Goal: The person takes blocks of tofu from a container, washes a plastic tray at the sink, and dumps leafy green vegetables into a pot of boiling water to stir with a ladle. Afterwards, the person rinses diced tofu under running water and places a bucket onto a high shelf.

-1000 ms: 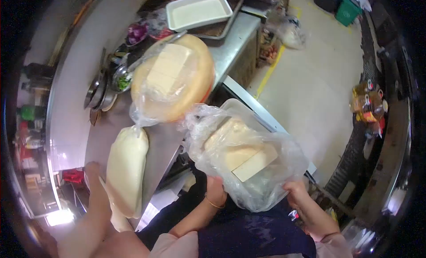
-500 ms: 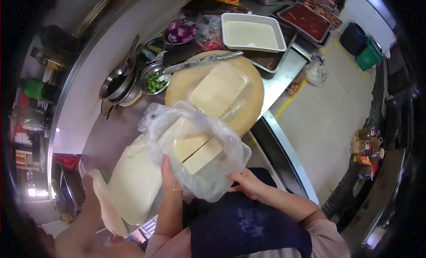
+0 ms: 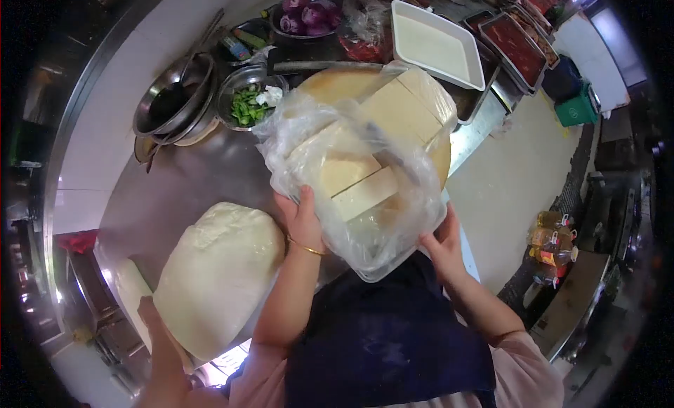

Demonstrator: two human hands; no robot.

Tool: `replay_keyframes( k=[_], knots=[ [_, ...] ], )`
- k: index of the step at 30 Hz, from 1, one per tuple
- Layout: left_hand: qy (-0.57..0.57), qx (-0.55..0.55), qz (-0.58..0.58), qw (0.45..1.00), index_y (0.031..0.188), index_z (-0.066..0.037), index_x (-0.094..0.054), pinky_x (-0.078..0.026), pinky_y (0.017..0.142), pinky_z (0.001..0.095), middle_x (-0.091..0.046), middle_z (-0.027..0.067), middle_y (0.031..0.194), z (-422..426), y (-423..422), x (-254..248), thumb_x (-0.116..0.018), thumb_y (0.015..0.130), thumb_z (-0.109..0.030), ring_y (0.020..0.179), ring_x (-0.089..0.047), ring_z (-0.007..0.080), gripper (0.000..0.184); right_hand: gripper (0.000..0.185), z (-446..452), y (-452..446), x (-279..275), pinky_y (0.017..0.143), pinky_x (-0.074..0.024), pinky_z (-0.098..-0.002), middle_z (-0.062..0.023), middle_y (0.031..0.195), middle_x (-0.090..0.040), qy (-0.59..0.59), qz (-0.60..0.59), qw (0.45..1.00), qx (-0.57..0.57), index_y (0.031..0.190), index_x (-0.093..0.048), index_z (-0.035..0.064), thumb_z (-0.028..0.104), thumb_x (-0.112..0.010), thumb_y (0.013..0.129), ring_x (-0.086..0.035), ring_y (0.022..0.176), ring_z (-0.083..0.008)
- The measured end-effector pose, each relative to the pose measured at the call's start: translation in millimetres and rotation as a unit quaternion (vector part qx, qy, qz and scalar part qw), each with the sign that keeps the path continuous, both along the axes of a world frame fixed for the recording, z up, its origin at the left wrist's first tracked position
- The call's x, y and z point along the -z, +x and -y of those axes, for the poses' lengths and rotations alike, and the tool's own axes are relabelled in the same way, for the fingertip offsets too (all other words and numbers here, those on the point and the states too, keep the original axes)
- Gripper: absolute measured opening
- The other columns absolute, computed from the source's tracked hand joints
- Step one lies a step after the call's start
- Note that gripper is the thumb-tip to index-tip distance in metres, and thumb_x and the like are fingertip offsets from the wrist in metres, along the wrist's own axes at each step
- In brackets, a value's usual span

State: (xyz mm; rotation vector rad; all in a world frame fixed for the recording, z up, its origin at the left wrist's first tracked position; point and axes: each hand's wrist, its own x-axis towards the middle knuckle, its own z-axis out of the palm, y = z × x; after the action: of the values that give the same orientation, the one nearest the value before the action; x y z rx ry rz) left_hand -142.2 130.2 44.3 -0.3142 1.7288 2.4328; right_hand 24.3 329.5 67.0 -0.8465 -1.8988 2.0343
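A clear plastic tub lined with a thin plastic bag (image 3: 288, 138) is held between my two hands. Cream-coloured blocks that look like tofu (image 3: 365, 194) lie inside it. My left hand (image 3: 303, 220) grips the tub's left side, thumb up on the bag. On the lower right corner, my right hand (image 3: 446, 248) is closed with its thumb over the rim. Just beyond the tub, a larger pale slab, cut across (image 3: 404, 110), rests on a round wooden board (image 3: 333, 87), with clear plastic about it. The tub hides the board's near part.
A big mound of dough (image 3: 217, 278) lies left of my arm, with another person's hand (image 3: 156, 320) beside it. Further back stand a bowl of chopped greens (image 3: 247, 108), stacked metal pans (image 3: 172, 99), purple onions (image 3: 309, 16) and a white tray (image 3: 439, 47).
My view has shifted, so the counter things sit higher in it. The tub in my hands is slightly nearer the slab on the board. My grip stays on its two sides.
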Motion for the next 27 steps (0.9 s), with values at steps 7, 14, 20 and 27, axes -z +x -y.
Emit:
replay_keyframes(
  k=[7, 14, 20, 27],
  knots=[
    [-0.681, 0.217, -0.24, 0.657, 0.141, -0.009, -0.029, -0.002, 0.108, 0.0577, -0.051, 0.0153, 0.129, 1.4, -36.8, -94.5, -0.065, 0.078, -0.022, 0.133, -0.028, 0.0296, 0.073, 0.1, -33.2, -62.8, -65.5, 0.109, -0.0236, -0.0462, -0.0222, 0.13, -0.04, 0.535, 0.058, 0.789, -0.296, 0.143, -0.022, 0.0059, 0.02, -0.079, 0.062, -0.038, 0.123, -0.0382],
    [-0.55, 0.243, -0.2, 0.773, 0.11, -0.006, -0.058, -0.041, 0.092, 0.0415, -0.065, 0.0122, 0.091, 4.7, -47.3, -73.4, -0.066, 0.08, -0.027, 0.087, -0.061, 0.0262, 0.038, 0.082, -37.0, -99.2, -56.5, 0.09, -0.0424, -0.0419, -0.0144, 0.11, -0.055, 0.429, 0.102, 0.84, -0.317, 0.138, -0.033, 0.0072, 0.01, -0.073, 0.067, -0.052, 0.105, -0.0323],
    [-0.511, 0.396, -0.157, 0.746, 0.11, -0.002, -0.057, -0.05, 0.075, 0.033, -0.065, 0.012, 0.093, -46.8, 5.0, -58.4, -0.074, 0.073, -0.035, 0.084, -0.063, 0.0208, 0.053, 0.06, -6.9, -135.6, -60.3, 0.074, -0.049, -0.0376, -0.0148, 0.103, -0.061, 0.13, -0.069, 0.919, -0.365, 0.133, -0.042, 0.0066, 0.008, -0.065, 0.078, -0.06, 0.083, -0.0309],
    [-0.11, 0.15, -0.083, 0.979, 0.105, -0.002, -0.059, -0.049, 0.079, 0.0294, -0.064, 0.004, 0.095, -30.6, -12.4, -62.4, -0.062, 0.085, -0.02, 0.086, -0.062, 0.0177, 0.028, 0.058, -15.6, -118.2, -100.6, 0.085, -0.0454, -0.0363, -0.0148, 0.112, -0.059, 0.258, -0.209, 0.879, -0.343, 0.13, -0.046, 0.0042, 0.019, -0.066, 0.078, -0.058, 0.101, -0.0253]
  ],
)
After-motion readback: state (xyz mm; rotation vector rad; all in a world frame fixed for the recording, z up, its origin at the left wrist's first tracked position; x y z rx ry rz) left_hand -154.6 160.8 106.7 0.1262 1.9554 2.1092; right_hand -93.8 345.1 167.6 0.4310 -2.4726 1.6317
